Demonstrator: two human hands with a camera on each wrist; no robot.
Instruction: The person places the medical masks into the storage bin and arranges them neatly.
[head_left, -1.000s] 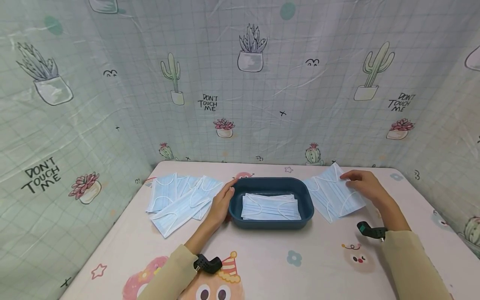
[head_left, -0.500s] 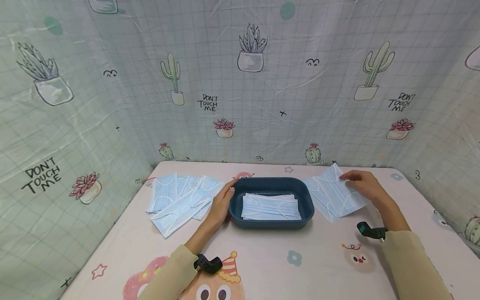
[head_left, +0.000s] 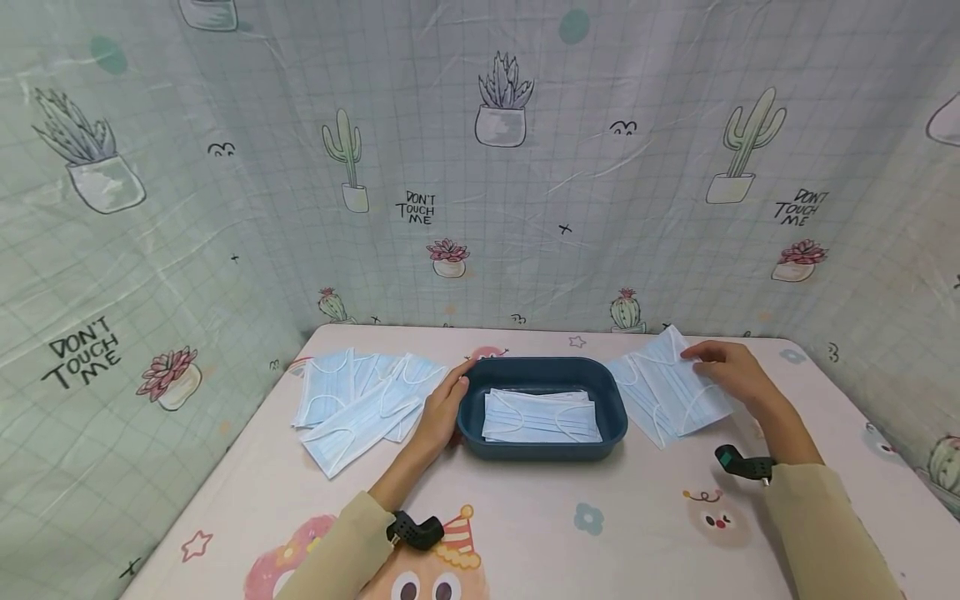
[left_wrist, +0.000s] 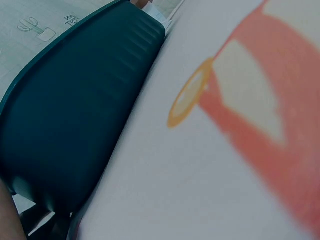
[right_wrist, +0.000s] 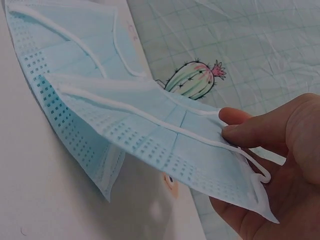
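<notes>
Use the bin (head_left: 536, 451) as your reference; it stands upright on the table (head_left: 652, 542).

Left hand: your left hand (head_left: 441, 410) rests against the left wall of the bin, with fingertips at the rim near its far left corner. The wall hides part of the fingers, so you cannot tell whether they are curled round it.

Right hand: your right hand (head_left: 729, 373), to the right of the bin, has its fingers clamped on the held mask (head_left: 678, 383). The right wrist view shows your thumb on the upper face near one end and fingers beneath; that end is raised off the table. An ear loop crosses the mask close to your thumb.

Masks: a second mask (head_left: 636, 396) lies partly under the held mask, on the side toward the bin and just beside its right wall. A stack (head_left: 540, 417) lies flat inside the bin, ear loops on top. Loose masks (head_left: 367, 421) overlap on the table to the left of the bin, beyond your left hand.

Surroundings: a cactus-print backdrop (head_left: 570, 183) rises behind the bin. Wrist cameras (head_left: 742, 462) sit at your beige sleeves (head_left: 832, 529), nearer to you than the bin.
</notes>
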